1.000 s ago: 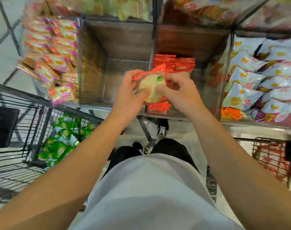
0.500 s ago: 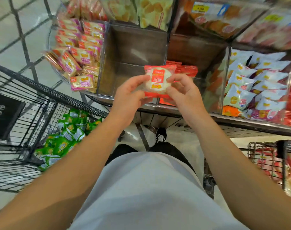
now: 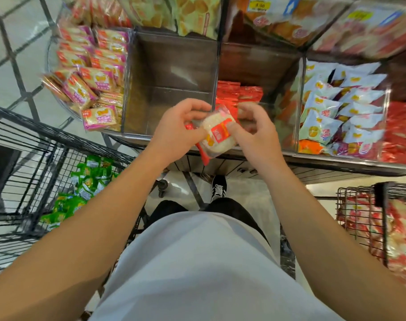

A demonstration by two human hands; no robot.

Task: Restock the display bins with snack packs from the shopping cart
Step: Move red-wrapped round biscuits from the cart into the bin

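Where bins (image 3: 299, 156) line shelving, tiled floor (image 3: 9, 72) shows.

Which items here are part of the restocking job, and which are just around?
Job: snack pack held by left hand and right hand; red-pack bin; right cart.
Around: pink packs; white packs; green packs; empty-looking bin.

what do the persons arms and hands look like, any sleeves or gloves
Both forearms are bare, with no sleeves in view. The left hand and right hand wear no gloves; no rings or watch show. A pale grey shirt covers the torso below.
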